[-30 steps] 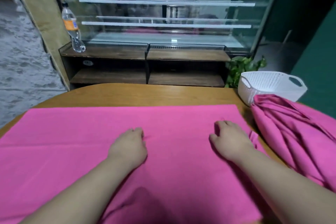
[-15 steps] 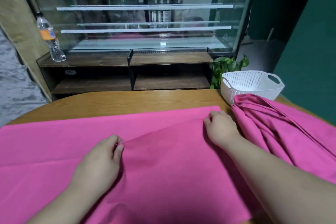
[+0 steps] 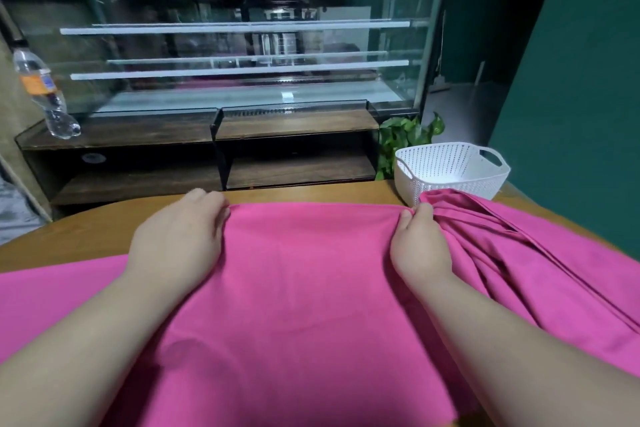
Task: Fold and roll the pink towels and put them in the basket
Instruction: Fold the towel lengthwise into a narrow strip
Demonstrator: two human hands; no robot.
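Observation:
A pink towel (image 3: 304, 274) lies spread on the wooden table (image 3: 86, 236), its far edge now a straight fold line between my hands. My left hand (image 3: 180, 239) grips the left end of that far edge with curled fingers. My right hand (image 3: 419, 246) pinches the right end, thumb and fingers closed on the cloth. A second pink towel (image 3: 540, 253) lies bunched in folds to the right, touching my right hand. The white perforated basket (image 3: 450, 170) stands at the table's far right corner, with nothing visible inside.
Beyond the table stands a glass display case (image 3: 242, 55) on a dark wooden shelf unit. A plastic water bottle (image 3: 41, 94) stands on its left ledge. A green plant (image 3: 405, 135) grows behind the basket. A dark green wall (image 3: 581, 80) closes the right side.
Both hands took hold of the towel's near layer and carried it away from me to the far edge, folding the towel over itself. The view tilted and shifted left.

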